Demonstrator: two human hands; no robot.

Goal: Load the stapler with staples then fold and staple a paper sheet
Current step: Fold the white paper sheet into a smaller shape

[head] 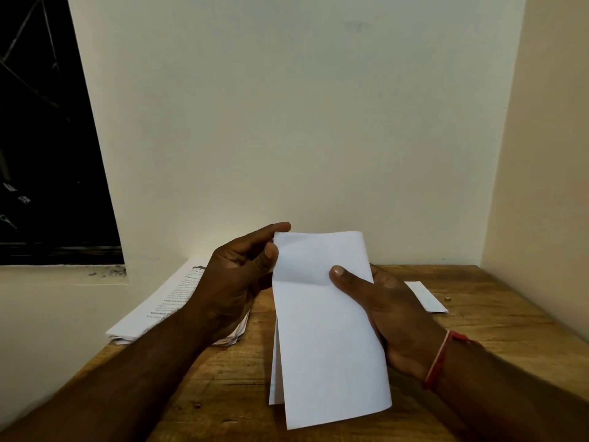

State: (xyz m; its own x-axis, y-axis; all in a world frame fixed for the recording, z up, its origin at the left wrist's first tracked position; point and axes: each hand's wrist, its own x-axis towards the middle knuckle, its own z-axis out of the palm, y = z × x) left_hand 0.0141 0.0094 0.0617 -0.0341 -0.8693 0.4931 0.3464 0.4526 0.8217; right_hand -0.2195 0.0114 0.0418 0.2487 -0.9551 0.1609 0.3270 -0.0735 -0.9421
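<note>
Folded white paper sheet [322, 330], plain, matte, long and narrow, is held upright-ish above the brown wood-grain counter [494, 330]. The fold runs along the top edge. The two layers gape slightly at the bottom left corner, and a faint crease crosses the upper third.

Right hand [392, 311] grips the sheet's 3 o'clock edge: thumb [342, 275] flat on the front face, fingers behind the paper and mostly hidden. Thin red thread band [438, 362] on that wrist.

Left hand [236, 282] is at the sheet's 10 o'clock corner. Its forefinger [267, 231] reaches along behind the top-left corner and its thumb tip [269, 255] meets the left edge, a narrow pinch. Its other fingers are curled in and hold nothing else.

On the counter at 9 o'clock of the sheet is a loose stack of white printed pages [159, 311], black text, edges uneven, partly under the left forearm. At 3 o'clock, past the right hand, lies a small flat white paper slip [425, 296] with a tiny dark speck just beside it, too small to identify.

Smooth cream wall [287, 122] at 12 o'clock, dark window [41, 138] at far 10 o'clock.
</note>
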